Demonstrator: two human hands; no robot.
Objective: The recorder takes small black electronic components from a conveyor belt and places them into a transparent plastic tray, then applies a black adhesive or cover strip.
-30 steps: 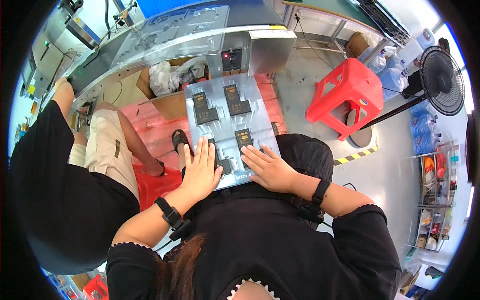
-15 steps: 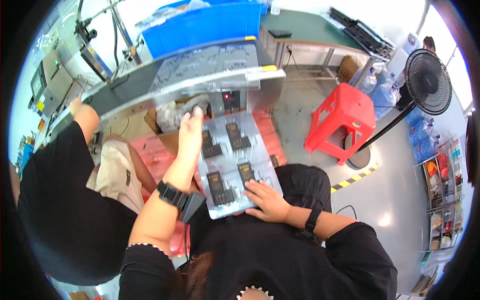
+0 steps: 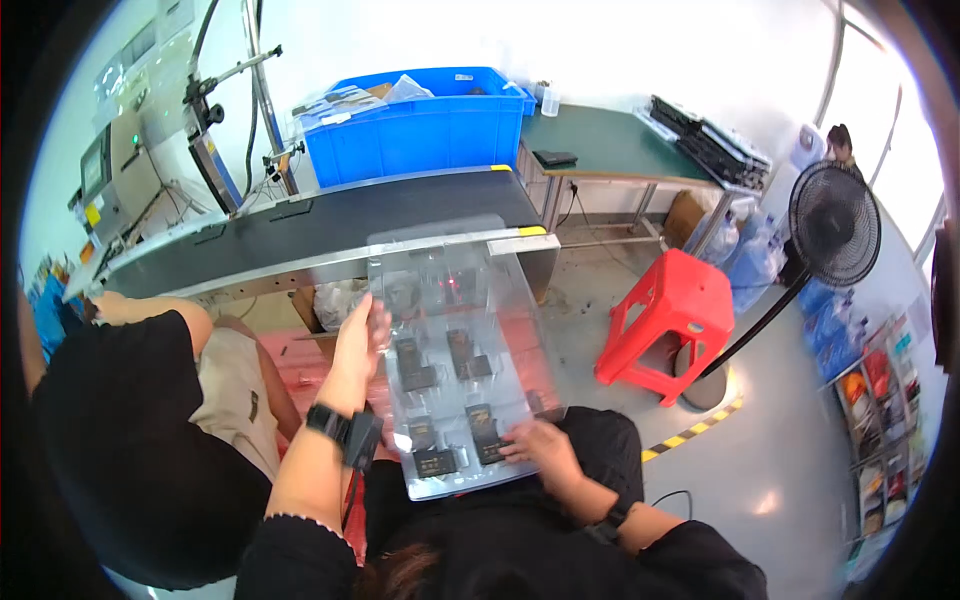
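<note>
I have the clear tray (image 3: 455,345) held up off my lap, far end lifted toward the conveyor (image 3: 330,230), near end low over my knees. My left hand (image 3: 360,335) clasps the tray's left edge about midway along, fingers curled over the rim; grip closed on the tray. My right hand (image 3: 535,450) lies at the near right corner, fingers spread on top, thumb side hidden, so it presses and steadies more than it clamps. I cannot tell if anything curls under.

Why held so, as I judge it: one hand at mid-edge and one at the opposite near corner keeps a thin, flexing sheet from twisting, and the shallow tilt keeps the dark parts (image 3: 445,400) seated in their pockets.

Long axis runs from me out toward the conveyor, nearly straight ahead, leaning slightly left at the far end. Parts sit in two columns along that axis; the far pockets look empty or too glared to read.

A seated person in black (image 3: 130,430) is just to my left. Red stool (image 3: 665,320) and a fan (image 3: 835,225) stand to the right, apart from the tray.
</note>
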